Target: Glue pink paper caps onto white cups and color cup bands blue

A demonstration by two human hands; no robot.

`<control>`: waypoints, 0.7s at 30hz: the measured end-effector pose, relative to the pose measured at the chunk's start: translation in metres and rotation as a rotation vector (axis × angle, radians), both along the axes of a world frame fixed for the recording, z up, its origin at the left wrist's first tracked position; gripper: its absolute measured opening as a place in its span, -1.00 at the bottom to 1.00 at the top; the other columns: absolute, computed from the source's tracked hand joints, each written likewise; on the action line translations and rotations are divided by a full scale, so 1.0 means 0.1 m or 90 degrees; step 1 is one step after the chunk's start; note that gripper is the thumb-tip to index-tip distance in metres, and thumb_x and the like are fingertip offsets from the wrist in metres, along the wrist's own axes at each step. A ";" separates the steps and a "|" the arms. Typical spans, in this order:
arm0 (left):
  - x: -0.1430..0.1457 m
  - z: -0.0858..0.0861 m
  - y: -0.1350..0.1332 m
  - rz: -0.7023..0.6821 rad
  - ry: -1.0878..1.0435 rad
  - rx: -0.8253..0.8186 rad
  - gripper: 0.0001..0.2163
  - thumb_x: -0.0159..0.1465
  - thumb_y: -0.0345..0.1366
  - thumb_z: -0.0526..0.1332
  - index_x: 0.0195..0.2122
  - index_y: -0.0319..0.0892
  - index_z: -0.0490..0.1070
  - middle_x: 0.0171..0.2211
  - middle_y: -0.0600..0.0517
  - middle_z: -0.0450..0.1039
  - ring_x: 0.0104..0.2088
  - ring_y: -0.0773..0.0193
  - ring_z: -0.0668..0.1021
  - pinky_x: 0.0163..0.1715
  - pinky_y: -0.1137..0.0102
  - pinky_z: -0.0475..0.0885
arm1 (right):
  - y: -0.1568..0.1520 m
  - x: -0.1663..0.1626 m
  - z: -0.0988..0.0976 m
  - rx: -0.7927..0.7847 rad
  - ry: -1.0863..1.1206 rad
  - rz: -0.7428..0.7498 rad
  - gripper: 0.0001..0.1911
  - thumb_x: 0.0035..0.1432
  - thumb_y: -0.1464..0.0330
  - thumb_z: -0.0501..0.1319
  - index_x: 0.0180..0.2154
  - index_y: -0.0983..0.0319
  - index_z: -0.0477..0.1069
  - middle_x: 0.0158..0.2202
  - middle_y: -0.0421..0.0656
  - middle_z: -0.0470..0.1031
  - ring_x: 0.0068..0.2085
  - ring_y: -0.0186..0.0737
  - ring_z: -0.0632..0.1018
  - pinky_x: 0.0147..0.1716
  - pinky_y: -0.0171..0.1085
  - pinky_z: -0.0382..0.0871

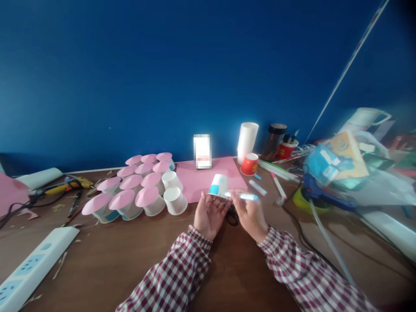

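Observation:
My left hand (209, 214) holds a small white paper cup (219, 185) with a blue band, tilted on its side above the desk. My right hand (249, 213) grips a blue and white marker (243, 196), whose tip points left at the cup's rim. Both hands hover over the brown desk (130, 260), just in front of a pink paper sheet (195, 177). Under my hands lies a dark object, perhaps scissors (232, 215).
Several cups capped with pink paper discs (130, 190) lie at the left beside two open white cups (173, 193). A white power strip (32, 268), a yellow glue gun (68, 185), a cup stack (247, 141), a red cup (249, 164) and clutter at right (341, 169).

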State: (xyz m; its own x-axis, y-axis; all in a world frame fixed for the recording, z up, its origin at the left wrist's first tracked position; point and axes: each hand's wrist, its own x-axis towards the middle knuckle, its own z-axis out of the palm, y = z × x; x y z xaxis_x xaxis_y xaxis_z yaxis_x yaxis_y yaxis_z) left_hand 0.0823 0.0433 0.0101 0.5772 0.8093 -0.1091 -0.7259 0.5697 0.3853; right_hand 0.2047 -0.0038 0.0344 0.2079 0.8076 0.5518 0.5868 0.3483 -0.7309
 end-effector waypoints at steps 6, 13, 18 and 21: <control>0.01 0.01 0.00 0.004 -0.009 0.009 -0.58 0.21 0.00 0.04 -0.10 -0.23 0.37 -0.12 -0.14 0.43 -0.04 0.11 0.45 0.08 0.19 0.20 | -0.01 0.00 0.02 -0.023 0.000 -0.001 -0.77 0.25 0.31 0.02 -0.31 0.25 0.40 -0.44 -0.15 0.49 -0.43 -0.30 0.51 -0.41 -0.35 0.37; 0.00 0.02 -0.01 -0.001 -0.014 0.008 -0.58 0.22 0.01 0.03 -0.10 -0.22 0.38 -0.15 -0.15 0.44 -0.12 0.14 0.48 0.03 0.20 0.25 | -0.01 -0.01 0.01 -0.019 -0.014 0.008 -0.75 0.26 0.30 0.00 -0.30 0.26 0.40 -0.44 -0.12 0.49 -0.41 -0.26 0.51 -0.38 -0.33 0.38; -0.01 0.03 -0.02 -0.004 -0.016 0.009 -0.59 0.22 0.00 0.03 -0.11 -0.21 0.38 -0.21 -0.12 0.46 -0.14 0.15 0.49 0.02 0.20 0.27 | 0.00 0.00 -0.01 -0.026 -0.006 0.009 -0.77 0.25 0.30 0.01 -0.28 0.25 0.40 -0.44 -0.13 0.49 -0.40 -0.26 0.52 -0.38 -0.33 0.37; -0.01 0.04 -0.02 -0.006 -0.021 0.007 -0.59 0.22 0.00 0.03 -0.10 -0.21 0.38 -0.22 -0.11 0.46 -0.15 0.17 0.49 0.02 0.22 0.27 | 0.01 0.00 -0.02 -0.027 -0.002 0.007 -0.78 0.25 0.31 0.02 -0.28 0.25 0.40 -0.45 -0.14 0.49 -0.41 -0.27 0.52 -0.39 -0.34 0.38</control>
